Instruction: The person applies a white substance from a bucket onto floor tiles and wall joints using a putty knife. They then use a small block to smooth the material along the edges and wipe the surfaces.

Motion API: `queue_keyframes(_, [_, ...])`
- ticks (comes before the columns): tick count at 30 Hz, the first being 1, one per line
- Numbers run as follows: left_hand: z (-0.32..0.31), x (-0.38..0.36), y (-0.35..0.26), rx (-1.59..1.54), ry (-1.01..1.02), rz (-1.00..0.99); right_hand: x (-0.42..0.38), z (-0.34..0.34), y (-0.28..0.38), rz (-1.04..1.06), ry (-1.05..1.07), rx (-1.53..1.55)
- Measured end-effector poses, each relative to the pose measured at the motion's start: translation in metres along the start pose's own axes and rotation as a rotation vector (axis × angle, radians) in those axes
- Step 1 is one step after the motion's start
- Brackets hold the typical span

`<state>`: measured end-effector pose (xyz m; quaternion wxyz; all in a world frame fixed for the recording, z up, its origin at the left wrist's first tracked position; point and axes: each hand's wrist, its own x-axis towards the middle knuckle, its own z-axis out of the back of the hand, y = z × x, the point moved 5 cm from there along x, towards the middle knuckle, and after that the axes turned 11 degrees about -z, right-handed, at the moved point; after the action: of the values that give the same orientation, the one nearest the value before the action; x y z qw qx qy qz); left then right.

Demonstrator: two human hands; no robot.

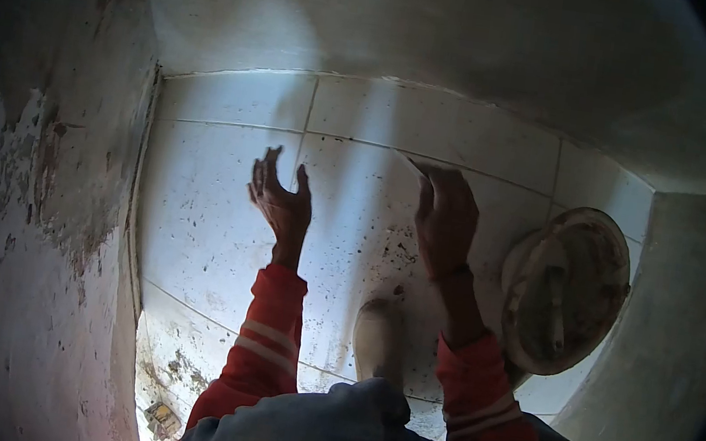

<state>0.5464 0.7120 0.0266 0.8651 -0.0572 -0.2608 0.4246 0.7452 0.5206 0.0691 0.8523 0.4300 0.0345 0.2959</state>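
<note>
My left hand [283, 203] is raised over the tiled floor, its fingers spread and curved with nothing in them. To its right, my right hand [446, 219] pinches a thin, flat, pale piece [410, 164] between thumb and fingers. Its free edge points up and left; I cannot tell what kind of thing it is. A round, stained basin [516, 329] is beside my right forearm. Inside it lies a long, narrow tool [556, 303] with a pale tip.
White floor tiles [215, 195] are strewn with dark crumbs. A wall with peeling, patchy plaster [37, 208] rises on the left, and a smooth grey wall [446, 34] stands ahead. My shoe [380, 338] is on the tiles below my hands. Debris [163, 420] lies at lower left.
</note>
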Motion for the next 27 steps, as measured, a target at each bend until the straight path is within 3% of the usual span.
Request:
queue_keyframes(2, [-0.016, -0.003, 0.047, 0.164, 0.046, 0.211, 0.026, -0.029, 0.019, -0.01, 0.009, -0.071])
queue_keyframes(5, [-0.036, -0.018, 0.081, 0.314, -0.004, 0.161, 0.07, -0.091, 0.037, -0.062, 0.139, -0.271])
queue_keyframes(6, [-0.029, -0.014, 0.07, 0.288, 0.067, 0.184, 0.084, -0.113, 0.04, -0.061, 0.192, -0.335])
queue_keyframes(13, [-0.028, -0.011, 0.074, 0.265, 0.057, 0.219, 0.153, -0.18, 0.068, 0.117, 0.315, -0.343])
queue_keyframes(17, [-0.028, -0.011, 0.077, 0.219, 0.035, 0.236, 0.153, -0.192, 0.076, 0.308, 0.313, -0.454])
queue_keyframes(24, [-0.026, -0.011, 0.075, 0.282, -0.039, 0.172, 0.125, -0.203, 0.078, 0.383, 0.323, -0.489])
queue_keyframes(27, [-0.027, -0.009, 0.078, 0.275, -0.053, 0.181, 0.096, -0.189, 0.088, 0.427, 0.451, -0.424])
